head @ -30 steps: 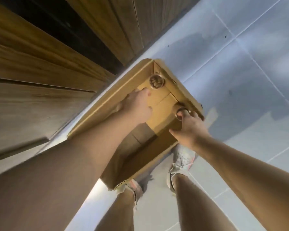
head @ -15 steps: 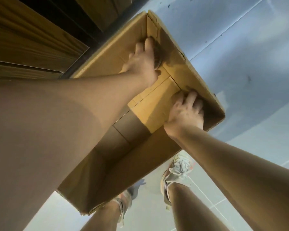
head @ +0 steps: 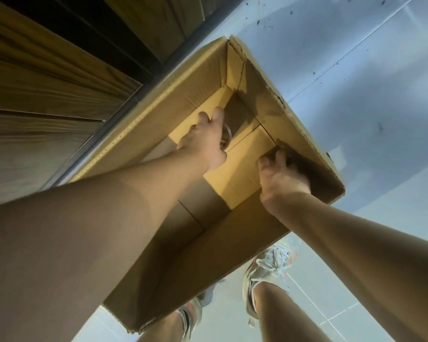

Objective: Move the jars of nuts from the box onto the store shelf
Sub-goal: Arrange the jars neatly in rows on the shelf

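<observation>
Your left hand [head: 203, 141] is wrapping around a jar [head: 225, 138] near the centre of the frame, deep inside the cardboard box [head: 183, 99]; only a sliver of the jar's clear rim is showing past your knuckles, and its contents are hidden. Your fingers are curling over it in a closed grip. To the right of centre, your right hand [head: 281, 178] is reaching into the shadowed corner of the box against its right wall, fingers bent downward; whatever it is touching there is too dark to make out, so you cannot tell whether it is gripping anything. Both forearms are stretching in from the lower edge of the frame. The box is sitting open on the pale tiled floor [head: 356, 82], its long left wall lying just beside the wooden shelf unit [head: 47, 77] filling the upper left. Your sneakers [head: 269, 270] are standing on the tiles at the bottom of the frame, just beside the box's near end.
</observation>
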### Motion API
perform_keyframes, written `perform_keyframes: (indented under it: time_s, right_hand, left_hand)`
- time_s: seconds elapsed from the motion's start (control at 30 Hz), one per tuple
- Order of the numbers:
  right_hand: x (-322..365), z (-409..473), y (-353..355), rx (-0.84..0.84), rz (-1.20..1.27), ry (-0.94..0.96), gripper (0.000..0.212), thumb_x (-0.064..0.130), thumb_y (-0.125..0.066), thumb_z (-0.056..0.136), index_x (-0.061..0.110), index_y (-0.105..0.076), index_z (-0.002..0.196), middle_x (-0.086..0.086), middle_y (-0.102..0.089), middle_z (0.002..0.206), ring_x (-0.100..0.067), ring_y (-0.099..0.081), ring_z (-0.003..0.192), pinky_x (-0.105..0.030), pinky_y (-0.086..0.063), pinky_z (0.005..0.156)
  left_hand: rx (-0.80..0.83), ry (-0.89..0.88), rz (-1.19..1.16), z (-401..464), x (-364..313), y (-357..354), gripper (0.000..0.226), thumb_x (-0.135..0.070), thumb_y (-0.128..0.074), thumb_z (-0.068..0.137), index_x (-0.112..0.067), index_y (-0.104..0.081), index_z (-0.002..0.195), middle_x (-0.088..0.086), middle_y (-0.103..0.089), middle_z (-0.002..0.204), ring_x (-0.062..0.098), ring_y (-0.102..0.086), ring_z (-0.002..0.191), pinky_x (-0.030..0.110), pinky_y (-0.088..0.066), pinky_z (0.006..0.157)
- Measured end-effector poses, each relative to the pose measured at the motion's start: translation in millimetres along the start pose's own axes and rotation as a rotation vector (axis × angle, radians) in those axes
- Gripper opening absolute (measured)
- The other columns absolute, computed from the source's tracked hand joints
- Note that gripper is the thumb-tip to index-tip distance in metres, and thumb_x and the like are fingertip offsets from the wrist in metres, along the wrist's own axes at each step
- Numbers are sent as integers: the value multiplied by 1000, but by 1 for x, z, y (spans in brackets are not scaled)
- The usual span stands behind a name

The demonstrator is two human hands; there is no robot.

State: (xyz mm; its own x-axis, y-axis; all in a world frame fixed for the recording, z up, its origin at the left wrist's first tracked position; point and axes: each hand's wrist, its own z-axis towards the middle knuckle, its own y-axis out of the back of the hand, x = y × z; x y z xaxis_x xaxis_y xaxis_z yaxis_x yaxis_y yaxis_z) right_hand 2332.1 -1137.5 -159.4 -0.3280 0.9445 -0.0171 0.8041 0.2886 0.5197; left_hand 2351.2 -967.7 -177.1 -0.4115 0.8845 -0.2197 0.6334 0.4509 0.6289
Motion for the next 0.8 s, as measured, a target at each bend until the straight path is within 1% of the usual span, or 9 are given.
perform_keyframes:
  time_s: [0.07,0.17,0.27,0.33,0.43,0.5,0.57,0.63,0.8]
  right_hand:
    - [-4,-8,-1,-39,52,27,69,12,-72,86,21,-33,142,-13,-32,137,-30,-52,109,-42,-54,93]
    - [-6,-30,10,-101,202,70,68,19,-72,86,28,-33,142,-6,-39,131,-26,-58,99,-39,-58,82]
    - [-8,-62,35,-196,202,105,60,36,-68,90,33,-34,139,-3,-45,129,-28,-60,107,-33,-54,73]
    - [-9,-87,56,-233,193,128,54,45,-63,90,35,-35,135,-1,-45,125,-27,-58,109,-32,-49,69]
    - [-11,-127,95,-255,191,135,59,53,-59,90,38,-32,141,-1,-45,128,-28,-55,116,-35,-48,74]
    - [-12,-156,124,-265,195,131,61,54,-59,91,38,-31,143,-2,-45,131,-28,-54,118,-35,-49,75]
    - [-14,-187,153,-293,233,130,56,51,-59,90,37,-35,138,-2,-46,124,-28,-56,112,-35,-50,72]
    - [-16,-221,184,-327,282,100,47,48,-58,90,34,-39,131,-1,-43,114,-27,-56,106,-34,-50,68]
    - [-21,-324,260,-418,406,-3,38,45,-57,89,34,-43,122,2,-36,108,-28,-55,105,-37,-53,69]
  left_hand:
    - [-8,4,-24,-9,6,3,76,-16,-80,78,-25,-31,135,11,-42,135,40,-58,113,48,-57,85]
    - [1,23,-13,-31,17,13,73,-21,-80,81,-27,-31,135,9,-44,138,41,-59,114,50,-58,86]
    - [-37,21,3,-66,26,38,70,-31,-80,84,-32,-32,134,4,-46,141,36,-59,117,46,-57,83]
    - [-70,29,10,-93,28,60,71,-39,-79,84,-35,-30,136,3,-46,144,36,-58,121,48,-57,86]
    - [-85,25,-13,-135,24,106,75,-46,-77,84,-35,-28,139,2,-47,143,36,-57,121,48,-55,87]
    - [-100,6,-31,-164,17,143,77,-48,-77,83,-35,-28,141,1,-49,139,31,-57,119,39,-50,81]
    - [-106,-29,-23,-194,7,180,73,-53,-76,83,-39,-28,136,-3,-49,135,25,-57,111,34,-46,74]
    - [-109,-71,-4,-222,-6,219,68,-60,-72,83,-42,-28,131,-5,-48,129,19,-54,104,32,-48,71]
    - [-130,-166,35,-304,-52,314,71,-72,-67,80,-49,-29,135,-7,-48,123,20,-59,105,40,-56,82]
